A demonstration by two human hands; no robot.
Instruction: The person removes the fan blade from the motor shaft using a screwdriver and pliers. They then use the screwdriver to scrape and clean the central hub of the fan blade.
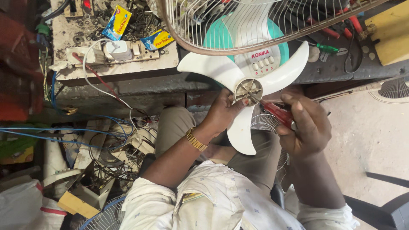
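A white three-bladed fan blade (213, 68) is held over my lap, its hub (248, 88) facing me. My left hand (223, 111), with a gold watch band on the wrist, grips the blade at the hub from the left. My right hand (307, 124) holds a red-handled screwdriver (279, 114) whose tip points into the hub. Behind the blade stands a fan base with a teal and white panel of buttons (263, 64), seen through a wire fan guard (238, 25).
A cluttered workbench (115, 68) at the upper left carries a switch board, sachets, small metal parts and wires. Blue and white cables, scrap and another wire guard (102, 217) lie on the floor at left. A dark chair arm (383, 213) is at lower right.
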